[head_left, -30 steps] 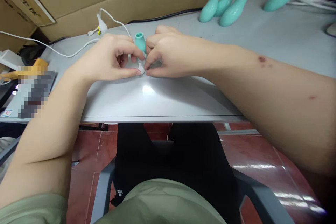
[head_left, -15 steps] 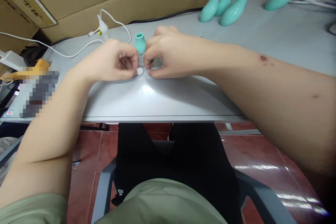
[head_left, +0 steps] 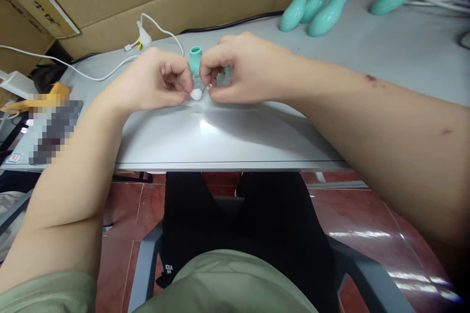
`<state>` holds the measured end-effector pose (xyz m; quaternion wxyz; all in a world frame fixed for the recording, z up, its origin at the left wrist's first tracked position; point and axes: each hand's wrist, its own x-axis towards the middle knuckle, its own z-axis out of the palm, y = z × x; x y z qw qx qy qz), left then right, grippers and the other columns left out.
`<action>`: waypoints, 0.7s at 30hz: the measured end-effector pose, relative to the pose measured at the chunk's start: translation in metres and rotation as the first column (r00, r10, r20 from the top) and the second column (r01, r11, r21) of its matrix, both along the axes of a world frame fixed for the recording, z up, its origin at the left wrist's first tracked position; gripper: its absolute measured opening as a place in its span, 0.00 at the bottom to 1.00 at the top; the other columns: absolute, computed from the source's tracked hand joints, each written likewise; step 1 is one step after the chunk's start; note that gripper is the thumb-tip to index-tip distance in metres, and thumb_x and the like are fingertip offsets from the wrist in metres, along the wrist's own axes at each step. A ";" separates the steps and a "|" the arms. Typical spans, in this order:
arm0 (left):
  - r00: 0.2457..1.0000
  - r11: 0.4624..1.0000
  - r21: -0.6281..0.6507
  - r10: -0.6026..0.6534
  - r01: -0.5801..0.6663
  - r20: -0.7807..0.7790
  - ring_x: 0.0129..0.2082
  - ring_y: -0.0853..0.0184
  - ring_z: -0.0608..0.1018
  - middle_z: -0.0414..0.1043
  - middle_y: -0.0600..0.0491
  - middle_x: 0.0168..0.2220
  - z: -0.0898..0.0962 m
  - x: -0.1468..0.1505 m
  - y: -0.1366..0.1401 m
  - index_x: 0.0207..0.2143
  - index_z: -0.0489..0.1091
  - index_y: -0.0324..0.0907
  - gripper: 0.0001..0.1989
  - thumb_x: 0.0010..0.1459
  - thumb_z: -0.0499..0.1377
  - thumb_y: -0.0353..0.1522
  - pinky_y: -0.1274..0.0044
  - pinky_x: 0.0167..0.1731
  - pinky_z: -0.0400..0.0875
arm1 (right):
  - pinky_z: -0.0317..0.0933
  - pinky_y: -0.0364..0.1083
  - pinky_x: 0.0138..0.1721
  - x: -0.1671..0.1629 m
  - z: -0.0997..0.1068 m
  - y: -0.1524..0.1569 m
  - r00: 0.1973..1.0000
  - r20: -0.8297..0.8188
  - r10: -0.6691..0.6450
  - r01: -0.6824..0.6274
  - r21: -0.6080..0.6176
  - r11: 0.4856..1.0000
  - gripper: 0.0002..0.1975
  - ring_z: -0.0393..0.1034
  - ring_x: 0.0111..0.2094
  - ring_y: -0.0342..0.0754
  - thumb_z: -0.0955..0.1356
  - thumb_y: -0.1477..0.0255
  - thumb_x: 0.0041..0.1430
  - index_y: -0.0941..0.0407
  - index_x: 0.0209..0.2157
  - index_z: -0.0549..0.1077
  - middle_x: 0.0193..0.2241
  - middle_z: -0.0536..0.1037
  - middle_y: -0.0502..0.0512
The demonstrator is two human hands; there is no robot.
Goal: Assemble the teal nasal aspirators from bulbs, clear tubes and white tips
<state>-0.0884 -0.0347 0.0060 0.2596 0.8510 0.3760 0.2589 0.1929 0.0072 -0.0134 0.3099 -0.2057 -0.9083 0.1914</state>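
Left hand (head_left: 154, 80) pinches a small white cap (head_left: 196, 94), right hand (head_left: 242, 71) grips the teal-tipped tube (head_left: 196, 66) (cap not yet on).

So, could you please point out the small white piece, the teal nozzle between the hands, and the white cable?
small white piece (head_left: 196, 94), head view, its rounded face.
teal nozzle (head_left: 195, 57), head view, its upper body.
white cable (head_left: 91, 76), head view, mid-run on the table.

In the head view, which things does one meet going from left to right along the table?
White adapter → left hand → small white piece → right hand → group of teal bottles.
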 end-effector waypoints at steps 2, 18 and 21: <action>0.996 0.999 -0.025 0.028 -0.026 0.085 0.34 0.57 0.87 0.86 0.48 0.34 0.001 0.003 -0.005 0.39 0.88 0.44 0.18 0.60 0.86 0.46 0.60 0.44 0.91 | 0.62 0.47 0.36 -0.001 0.001 0.002 0.998 -0.059 -0.013 0.012 -0.016 1.000 0.20 0.72 0.34 0.44 0.84 0.84 0.53 0.49 0.28 0.78 0.28 0.82 0.44; 0.895 0.993 -0.101 0.103 -0.066 0.433 0.45 0.47 0.97 0.95 0.49 0.42 -0.006 0.001 0.006 0.53 0.93 0.50 0.33 0.57 0.92 0.60 0.53 0.52 1.01 | 0.71 0.40 0.36 -0.008 0.011 -0.022 0.834 -0.547 -0.077 -0.166 -0.381 0.910 0.26 0.81 0.31 0.39 0.79 1.04 0.54 0.55 0.30 0.85 0.30 0.88 0.45; 0.871 0.994 -0.090 0.100 -0.065 0.480 0.43 0.45 0.97 0.95 0.47 0.43 -0.011 0.003 0.004 0.53 0.94 0.47 0.31 0.62 0.91 0.57 0.51 0.52 0.99 | 0.69 0.38 0.33 -0.011 0.012 -0.024 0.784 -0.608 -0.129 -0.181 -0.422 0.889 0.27 0.78 0.28 0.37 0.77 1.07 0.53 0.58 0.27 0.86 0.27 0.87 0.46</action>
